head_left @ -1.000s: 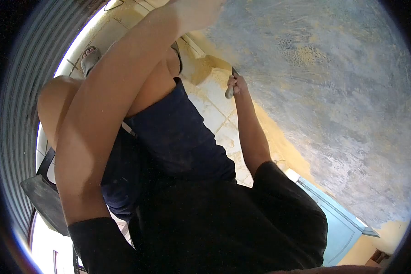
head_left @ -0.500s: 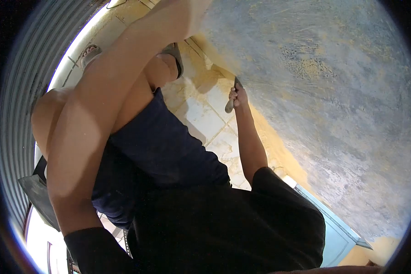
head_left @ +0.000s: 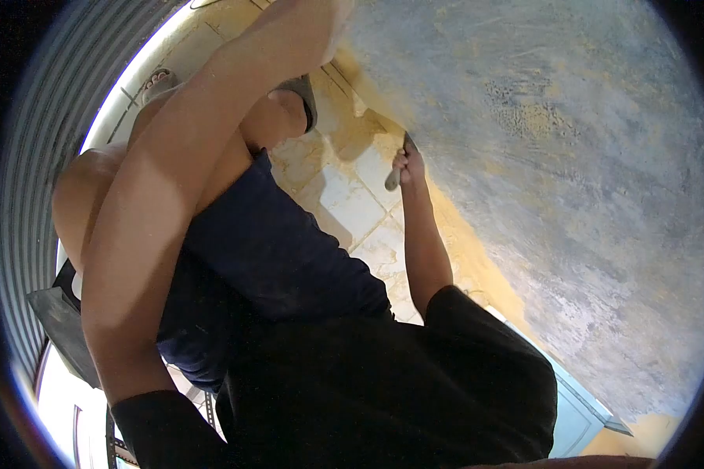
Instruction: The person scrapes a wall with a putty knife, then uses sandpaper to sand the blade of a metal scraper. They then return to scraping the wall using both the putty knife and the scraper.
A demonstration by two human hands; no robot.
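My right hand [head_left: 411, 167] is closed round a scraper [head_left: 393, 180]; the rounded end of its handle sticks out below my fingers. The scraper's dark blade points up beside the lower edge of the mottled grey-blue wall [head_left: 555, 180]; whether it touches the wall I cannot tell. My left forearm crosses over my bent legs and runs up to the top edge beside the wall, with the hand itself out of the frame. Yellowish patches show through the wall's grey coat.
Floor tiles [head_left: 352, 205] with yellowish stains lie between my legs and the wall. Corrugated metal [head_left: 35, 195] curves along the left side. A light blue panel [head_left: 575, 406] stands at the lower right. My sandalled feet are at the upper left.
The view has shifted a little. My left forearm has moved slightly at the top, while my right hand keeps its grip on the scraper in nearly the same place.
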